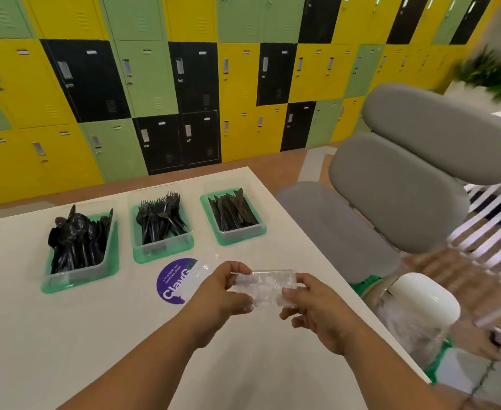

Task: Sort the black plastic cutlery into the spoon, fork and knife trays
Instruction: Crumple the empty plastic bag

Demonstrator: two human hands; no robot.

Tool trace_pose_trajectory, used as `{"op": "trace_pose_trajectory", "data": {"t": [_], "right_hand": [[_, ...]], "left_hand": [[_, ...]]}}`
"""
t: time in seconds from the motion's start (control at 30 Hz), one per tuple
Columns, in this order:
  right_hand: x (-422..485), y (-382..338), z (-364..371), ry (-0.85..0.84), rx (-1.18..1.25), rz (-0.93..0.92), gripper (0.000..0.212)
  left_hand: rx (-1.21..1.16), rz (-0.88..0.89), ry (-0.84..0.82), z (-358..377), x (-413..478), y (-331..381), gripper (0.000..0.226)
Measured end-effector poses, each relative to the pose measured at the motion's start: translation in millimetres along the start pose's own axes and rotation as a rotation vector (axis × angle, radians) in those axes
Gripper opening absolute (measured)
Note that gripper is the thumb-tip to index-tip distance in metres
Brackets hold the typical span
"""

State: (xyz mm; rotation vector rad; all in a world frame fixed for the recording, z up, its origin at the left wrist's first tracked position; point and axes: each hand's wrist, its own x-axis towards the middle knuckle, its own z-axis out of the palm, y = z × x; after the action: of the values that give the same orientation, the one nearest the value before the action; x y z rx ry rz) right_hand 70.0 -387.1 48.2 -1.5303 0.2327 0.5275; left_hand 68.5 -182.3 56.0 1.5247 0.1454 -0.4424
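Observation:
Three clear trays on green lids stand in a row on the white table [66, 335]. The left tray [74, 278] is piled with black spoons [77, 238], the middle tray [160, 250] holds black forks [160, 220], and the right tray [240, 233] holds black knives [233, 211]. In front of them, above the table, my left hand [222, 291] and my right hand [317, 312] both grip a crumpled clear plastic wrapper [265, 287]. No cutlery shows inside it.
A round purple sticker [171, 284] lies on the table under the wrapper's left end. A grey padded chair [406, 187] stands right of the table. A blurred person in a striped sleeve [480, 232] holds a clear bag near a white bin lid [420, 297].

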Motion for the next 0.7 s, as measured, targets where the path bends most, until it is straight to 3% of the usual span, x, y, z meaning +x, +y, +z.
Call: {"op": "trace_pose_trajectory", "data": {"t": [0.17, 0.3, 0.37, 0.5, 0.63, 0.7], "right_hand": [[13, 25, -59, 0.363, 0.095, 0.002, 0.006], [31, 62, -145, 0.812, 0.196, 0.125, 0.011], [35, 80, -184, 0.947, 0.149, 0.228, 0.016], [38, 102, -236, 1.046, 0.134, 0.413, 0.029], [48, 116, -254, 1.076, 0.314, 0.444, 0.026], [58, 119, -254, 0.949, 0.417, 0.479, 0.036]], "left_hand": [[0.06, -0.037, -0.032, 46, 24, -7, 0.042], [0.117, -0.105, -0.029, 72, 46, -15, 0.021], [0.143, -0.118, -0.01, 81, 53, -16, 0.018], [0.162, -0.126, 0.035, 99, 71, -18, 0.017], [0.178, -0.141, 0.079, 109, 88, -20, 0.017], [0.187, -0.152, 0.101, 109, 92, -20, 0.017]]}}
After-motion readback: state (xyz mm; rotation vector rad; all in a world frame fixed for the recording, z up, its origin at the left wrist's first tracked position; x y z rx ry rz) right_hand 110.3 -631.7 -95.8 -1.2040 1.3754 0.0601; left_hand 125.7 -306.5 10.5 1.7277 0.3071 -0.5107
